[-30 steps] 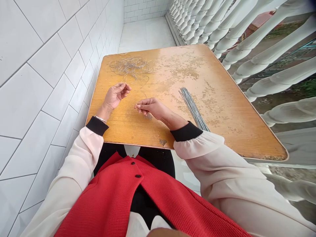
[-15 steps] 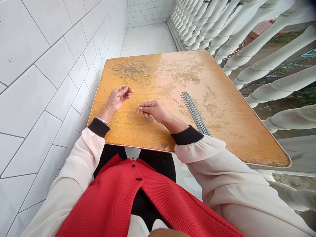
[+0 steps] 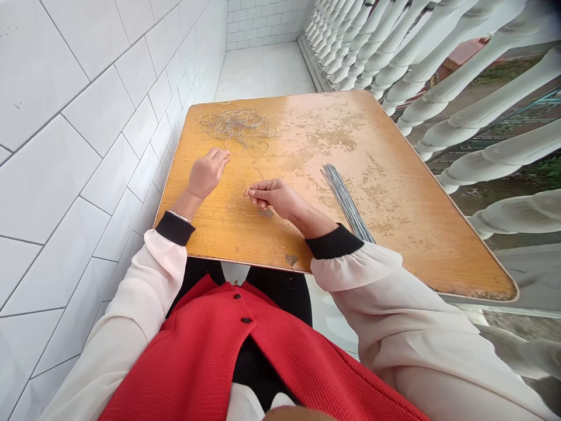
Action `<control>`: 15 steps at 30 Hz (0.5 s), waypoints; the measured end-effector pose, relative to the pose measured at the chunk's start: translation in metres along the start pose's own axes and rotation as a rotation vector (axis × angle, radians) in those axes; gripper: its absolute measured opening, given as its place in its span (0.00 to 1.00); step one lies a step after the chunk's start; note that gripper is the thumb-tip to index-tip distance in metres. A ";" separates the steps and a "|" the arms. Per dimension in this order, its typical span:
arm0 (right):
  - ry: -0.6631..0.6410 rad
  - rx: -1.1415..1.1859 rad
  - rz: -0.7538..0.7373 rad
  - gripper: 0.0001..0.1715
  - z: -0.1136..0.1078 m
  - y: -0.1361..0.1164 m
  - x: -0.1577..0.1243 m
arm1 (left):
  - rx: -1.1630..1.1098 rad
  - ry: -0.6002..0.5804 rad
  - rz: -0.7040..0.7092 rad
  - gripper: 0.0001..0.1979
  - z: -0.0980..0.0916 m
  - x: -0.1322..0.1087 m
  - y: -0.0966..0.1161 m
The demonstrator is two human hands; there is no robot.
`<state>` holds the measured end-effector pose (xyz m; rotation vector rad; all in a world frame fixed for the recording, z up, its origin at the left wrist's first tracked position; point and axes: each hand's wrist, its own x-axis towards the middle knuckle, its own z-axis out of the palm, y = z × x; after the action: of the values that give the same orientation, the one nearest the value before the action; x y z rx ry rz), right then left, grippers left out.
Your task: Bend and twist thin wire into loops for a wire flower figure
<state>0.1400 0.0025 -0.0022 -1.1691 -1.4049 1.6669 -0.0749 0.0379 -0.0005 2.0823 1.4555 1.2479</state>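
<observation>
Wire strand (image 3: 241,173) is stretching between my two hands above the tabletop (image 3: 403,234), its long axis slanting from my left fingertips, farther off, down toward my right fingertips, nearer to me. My left hand (image 3: 207,171) is turning its back upward, and its fingertips are closing on the strand's far end, the thumb being mostly hidden. My right hand (image 3: 277,197) is pinching the near end between thumb and forefinger, the other fingers curling underneath. The strand is looking hair-thin and pale tan, almost straight between the two grips, with a loose loop bending below my right fingers. One wire tangle (image 3: 239,124) is lying just beyond my left hand, silvery and brownish, its many curls crossing too closely for counting. One rod bundle (image 3: 348,202) is resting to the right of my right hand, grey and straight, its rods lying side by side, also too many for counting; it is pointing away from me and slightly left, its near end meeting my right sleeve (image 3: 363,269). I am wearing one bracelet (image 3: 180,216) on my left wrist, two black cuffs (image 3: 175,228), and one red vest (image 3: 188,345) showing two dark buttons (image 3: 246,320). The tabletop's orange wood-grain surface is wearing away in patches.
</observation>
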 end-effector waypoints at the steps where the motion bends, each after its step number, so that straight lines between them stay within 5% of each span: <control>1: 0.000 -0.001 -0.001 0.11 0.000 0.000 0.000 | 0.024 0.011 0.013 0.07 0.000 0.000 0.000; 15: -0.017 -0.040 -0.014 0.11 -0.002 -0.001 0.000 | 0.026 -0.064 0.054 0.07 -0.020 0.003 -0.001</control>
<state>0.1416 0.0032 -0.0011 -1.1670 -1.4600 1.6498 -0.0908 0.0365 0.0119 2.1718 1.4036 1.1766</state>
